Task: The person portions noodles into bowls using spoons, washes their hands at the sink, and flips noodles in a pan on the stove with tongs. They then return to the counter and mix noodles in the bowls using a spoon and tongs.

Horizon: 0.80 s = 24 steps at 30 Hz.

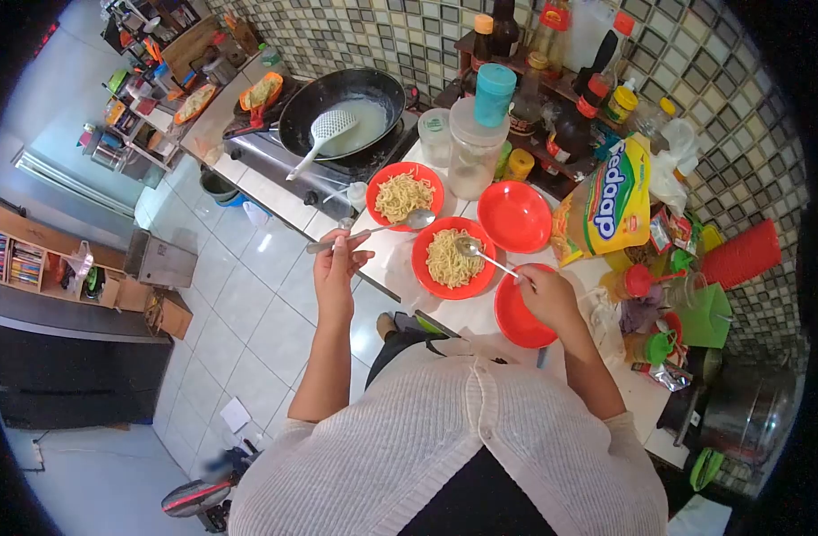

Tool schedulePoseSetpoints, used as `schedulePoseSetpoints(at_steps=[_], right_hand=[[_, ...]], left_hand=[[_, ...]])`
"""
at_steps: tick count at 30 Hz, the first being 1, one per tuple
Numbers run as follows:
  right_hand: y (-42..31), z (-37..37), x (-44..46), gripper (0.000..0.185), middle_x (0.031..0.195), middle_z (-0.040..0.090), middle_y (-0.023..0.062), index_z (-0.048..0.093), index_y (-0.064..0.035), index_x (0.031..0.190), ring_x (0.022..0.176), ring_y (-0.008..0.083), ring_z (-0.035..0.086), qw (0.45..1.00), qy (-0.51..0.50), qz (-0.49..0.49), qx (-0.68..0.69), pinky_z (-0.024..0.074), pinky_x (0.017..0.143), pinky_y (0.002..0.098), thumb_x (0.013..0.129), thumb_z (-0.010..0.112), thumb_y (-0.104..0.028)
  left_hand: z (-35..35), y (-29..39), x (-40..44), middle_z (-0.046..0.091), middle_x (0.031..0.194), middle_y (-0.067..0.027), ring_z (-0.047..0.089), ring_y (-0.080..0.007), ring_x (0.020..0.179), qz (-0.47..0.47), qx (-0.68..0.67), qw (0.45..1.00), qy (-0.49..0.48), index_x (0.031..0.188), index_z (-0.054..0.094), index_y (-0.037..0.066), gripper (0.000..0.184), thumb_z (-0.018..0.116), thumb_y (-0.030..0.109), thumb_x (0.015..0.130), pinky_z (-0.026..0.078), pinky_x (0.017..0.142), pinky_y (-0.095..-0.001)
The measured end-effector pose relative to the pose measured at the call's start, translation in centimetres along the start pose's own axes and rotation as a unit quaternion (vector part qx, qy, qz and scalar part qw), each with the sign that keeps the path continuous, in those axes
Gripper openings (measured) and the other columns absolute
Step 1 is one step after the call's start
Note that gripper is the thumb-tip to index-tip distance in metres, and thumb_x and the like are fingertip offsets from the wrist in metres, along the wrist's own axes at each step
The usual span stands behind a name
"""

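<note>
My left hand point(335, 268) grips the handle of a large metal spoon point(373, 230), its bowl end over the edge of the farther red bowl of noodles point(404, 195). In my right hand point(545, 295) is a smaller spoon point(489, 256), its tip resting among the noodles point(453, 261) in the nearer red bowl point(424, 279). Beneath my right hand lies another red bowl point(519, 323), partly covered by the hand. One more red bowl point(514, 217) sits beyond it, with no noodles showing inside.
A black wok point(382, 89) with whitish liquid and a white slotted ladle point(328, 129) stands on the stove at the back left. Clear jars point(476, 156), bottles and a yellow noodle pack point(605, 201) crowd the counter's back and right. Tiled floor point(257, 335) lies to the left.
</note>
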State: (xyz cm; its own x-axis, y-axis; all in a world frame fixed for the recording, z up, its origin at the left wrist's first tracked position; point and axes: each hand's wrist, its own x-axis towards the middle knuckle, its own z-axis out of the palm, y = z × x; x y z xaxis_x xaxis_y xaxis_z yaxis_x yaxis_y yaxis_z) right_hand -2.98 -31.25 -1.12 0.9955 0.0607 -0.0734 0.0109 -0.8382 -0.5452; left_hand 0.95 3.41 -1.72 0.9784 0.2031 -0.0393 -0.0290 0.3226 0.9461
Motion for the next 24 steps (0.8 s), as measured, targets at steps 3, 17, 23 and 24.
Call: schedulePoseSetpoints(at_steps=[3, 17, 23, 24], right_hand=[[0.3, -0.7, 0.4, 0.018, 0.083, 0.067, 0.0179, 0.068, -0.0088, 0.095, 0.077, 0.0360, 0.066, 1.000, 0.001, 0.004, 0.002, 0.0505, 0.067, 0.0433, 0.090, 0.057, -0.021], [1.6, -0.7, -0.2, 0.023, 0.087, 0.066, 0.0141, 0.067, -0.0089, 0.106, 0.081, 0.0314, 0.066, 0.978, 0.115, -0.151, -0.083, 0.0527, 0.071, 0.0416, 0.086, 0.056, -0.006], [2.5, -0.1, -0.6, 0.023, 0.100, 0.068, 0.0177, 0.065, -0.0046, 0.110, 0.090, 0.0351, 0.066, 0.983, 0.141, -0.108, 0.034, 0.0526, 0.078, 0.0420, 0.090, 0.055, -0.007], [2.2, -0.3, -0.7, 0.024, 0.102, 0.068, 0.0185, 0.065, -0.0036, 0.112, 0.091, 0.0361, 0.066, 0.983, 0.146, -0.097, 0.062, 0.0526, 0.079, 0.0420, 0.091, 0.054, -0.007]], left_hand=[[0.2, 0.1, 0.4, 0.070, 0.108, -0.0134, 0.067, -0.0178, 0.082, 0.004, 0.004, 1.000, -0.002, 0.115, 0.052, 0.011, 0.023, 0.047, 0.030, 0.104, 0.052, 0.078, -0.0289], [0.7, -1.0, 1.2, 0.069, 0.111, -0.0153, 0.068, -0.0186, 0.087, -0.015, 0.105, 0.991, -0.079, 0.117, 0.052, 0.009, 0.036, 0.042, 0.041, 0.104, 0.049, 0.079, -0.0285], [2.6, -2.6, 1.9, 0.068, 0.111, -0.0149, 0.068, -0.0183, 0.091, 0.026, 0.112, 0.987, -0.116, 0.117, 0.053, 0.006, 0.028, 0.045, 0.030, 0.104, 0.052, 0.077, -0.0300], [2.8, -3.0, 2.1, 0.068, 0.111, -0.0149, 0.068, -0.0183, 0.091, 0.026, 0.112, 0.986, -0.118, 0.117, 0.053, 0.006, 0.028, 0.045, 0.030, 0.104, 0.052, 0.077, -0.0300]])
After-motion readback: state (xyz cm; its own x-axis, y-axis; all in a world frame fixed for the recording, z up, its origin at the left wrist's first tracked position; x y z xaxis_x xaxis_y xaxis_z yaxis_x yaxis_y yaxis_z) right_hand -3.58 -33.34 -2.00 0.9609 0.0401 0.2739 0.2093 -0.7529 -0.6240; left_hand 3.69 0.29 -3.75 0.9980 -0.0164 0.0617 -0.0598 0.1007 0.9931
